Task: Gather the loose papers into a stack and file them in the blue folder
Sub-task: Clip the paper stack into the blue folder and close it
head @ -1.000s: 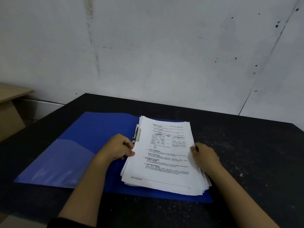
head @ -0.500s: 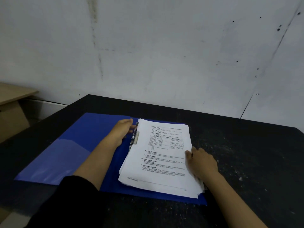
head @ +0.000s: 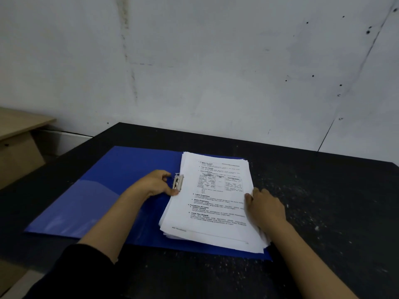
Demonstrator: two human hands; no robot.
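Left hand [head: 156,184] back to clip [head: 178,182] | papers [head: 213,203] in open folder [head: 103,190]

Head-worn view looks forward and down, close over the table [head: 323,201].

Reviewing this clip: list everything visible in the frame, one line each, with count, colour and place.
paper stack: one, white with black print, on the right half of the open folder
blue folder: one, blue, open flat on the table
metal clip: one, silver, at the stack's left edge
table: one, black, scuffed, against the wall
wall: one, white, stained, behind the table
wooden furniture: one, light brown, far left
left hand: one, at the clip
right hand: one, flat on the stack's right edge
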